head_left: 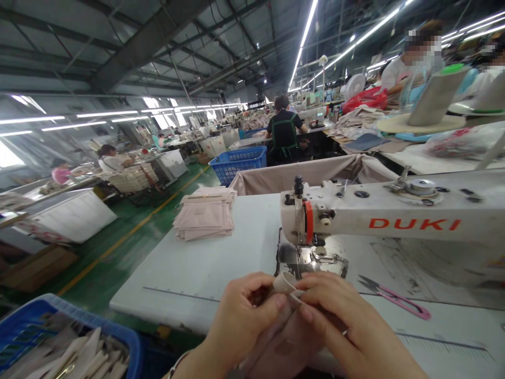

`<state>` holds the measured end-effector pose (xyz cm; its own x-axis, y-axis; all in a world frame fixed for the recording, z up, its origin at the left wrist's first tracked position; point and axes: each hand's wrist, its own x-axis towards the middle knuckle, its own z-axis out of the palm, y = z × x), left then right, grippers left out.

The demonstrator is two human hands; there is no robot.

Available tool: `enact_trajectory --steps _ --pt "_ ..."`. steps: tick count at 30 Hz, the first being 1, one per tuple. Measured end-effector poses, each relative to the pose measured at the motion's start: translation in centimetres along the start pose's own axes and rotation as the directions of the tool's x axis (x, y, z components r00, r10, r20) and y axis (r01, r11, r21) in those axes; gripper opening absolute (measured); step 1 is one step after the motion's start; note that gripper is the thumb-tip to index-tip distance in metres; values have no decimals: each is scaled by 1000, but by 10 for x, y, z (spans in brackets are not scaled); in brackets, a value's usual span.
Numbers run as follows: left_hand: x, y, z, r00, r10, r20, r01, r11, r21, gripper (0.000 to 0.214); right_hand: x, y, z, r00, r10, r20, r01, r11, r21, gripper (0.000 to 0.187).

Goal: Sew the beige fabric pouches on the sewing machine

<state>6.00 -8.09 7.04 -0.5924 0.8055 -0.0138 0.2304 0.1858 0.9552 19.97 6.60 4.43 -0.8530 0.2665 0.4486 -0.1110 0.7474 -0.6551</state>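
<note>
A pinkish-beige fabric piece (290, 345) hangs between my two hands, just in front of the sewing machine (374, 210). Its upper edge curls into a small loop near my fingertips. My left hand (248, 310) pinches the fabric between thumb and fingers on the left side. On the right, my right hand (339, 316) is closed on the same piece, with a thin pale strip by its thumb and forefinger. The machine's needle area, with its metal plate (329, 260), lies right behind my fingers. The lower part of the fabric is partly hidden by my hands.
A stack of beige fabric pieces (205, 213) lies at the table's back left. Pink-handled thread snips (398, 299) rest right of my hands. A blue basket (136, 337) of fabric pieces stands at lower left. Behind the table are a cloth-lined bin (268, 181) and a seated co-worker (283, 131).
</note>
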Motion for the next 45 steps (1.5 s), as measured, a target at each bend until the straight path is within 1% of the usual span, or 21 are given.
enact_trajectory --steps 2,4,8,10,13,17,21,25,31,35,37,38,39,40,41,42,43,44,45 --pt "-2 1 1 1000 7 16 -5 993 -115 19 1 -4 -6 998 43 56 -46 998 50 19" --pt "-4 2 2 1000 3 9 -1 985 -173 24 2 -9 -9 993 93 69 -98 991 87 18" --pt "-6 6 5 998 -45 -38 39 988 -151 17 2 -15 -12 979 202 22 -203 975 94 9" --pt "-7 7 5 997 -61 -42 53 983 -176 18 2 -15 -13 972 235 26 -236 967 93 8" --pt "-8 8 6 997 -58 -51 44 971 -237 21 3 -15 -13 969 241 47 -245 964 108 10" --pt "-7 9 4 997 -32 -70 18 979 -205 21 7 -14 -12 968 247 52 -251 962 109 12" --pt "-7 9 4 993 -58 -106 38 984 -177 22 8 -13 -10 962 265 58 -271 954 126 11" --pt "-8 7 4 990 -82 -114 55 973 -224 23 8 -13 -11 956 288 54 -293 946 137 10" --pt "-8 -1 4 993 -91 -69 60 932 -358 18 11 -16 -11 957 283 58 -289 943 163 11" --pt "-8 -2 3 994 -97 -47 72 919 -388 19 12 -18 -11 949 307 76 -316 933 172 11" --pt "-5 2 -2 995 -100 -19 87 932 -352 20 11 -20 -14 947 309 87 -319 934 161 10" --pt "-3 4 -7 995 -103 16 103 941 -322 21 10 -21 -15 955 280 96 -293 941 166 8" --pt "0 6 -12 991 -110 72 126 950 -287 21 9 -22 -16 967 227 115 -245 952 184 10" --pt "5 8 -18 982 -120 146 153 958 -244 22 8 -23 -16 979 140 149 -171 961 217 18" --pt "11 8 -24 965 -130 229 175 967 -187 23 5 -21 -14 980 35 195 -86 963 255 27" --pt "19 7 -29 939 -136 314 177 979 -105 24 3 -19 -10 967 -65 244 -6 959 282 36" --pt "28 4 -34 915 -134 381 136 990 22 24 0 -14 -4 948 -141 285 59 959 278 41" --pt "40 -1 -36 900 -127 417 56 983 177 23 -2 -7 5 928 -180 326 107 967 229 44" --pt "52 -7 -37 898 -113 426 -40 942 334 21 -3 2 16 923 -177 341 143 982 124 44"
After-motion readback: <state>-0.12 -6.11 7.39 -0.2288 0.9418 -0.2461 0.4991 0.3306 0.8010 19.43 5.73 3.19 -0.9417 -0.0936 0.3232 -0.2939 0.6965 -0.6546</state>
